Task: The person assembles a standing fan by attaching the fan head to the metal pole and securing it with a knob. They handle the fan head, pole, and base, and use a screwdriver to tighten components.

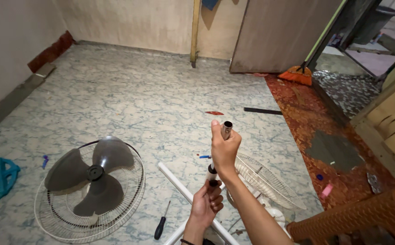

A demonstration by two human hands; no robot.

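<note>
A: What is lying largest on the marbled floor (152, 90)?

B: The fan head (90, 188), with grey blades sitting in its white rear grille, is lying left of the metal tube (220, 152), which serves as landmark. The loose front grille (265, 181) is lying just right of the tube, behind the right forearm.

A: And the white stand base (186, 195)?

B: Its bars are crossing below the tube. A black-handled screwdriver (162, 222) is resting left of them, between bars and fan head.

A: How are the hands working?

B: The right hand (224, 147) is wrapping closed around the tube's upper part, leaving the open end showing above the fist. The left hand (206, 204) is curling its fingers shut around the tube's lower end. The tube is standing nearly upright in mid-air, above the stand base.
</note>
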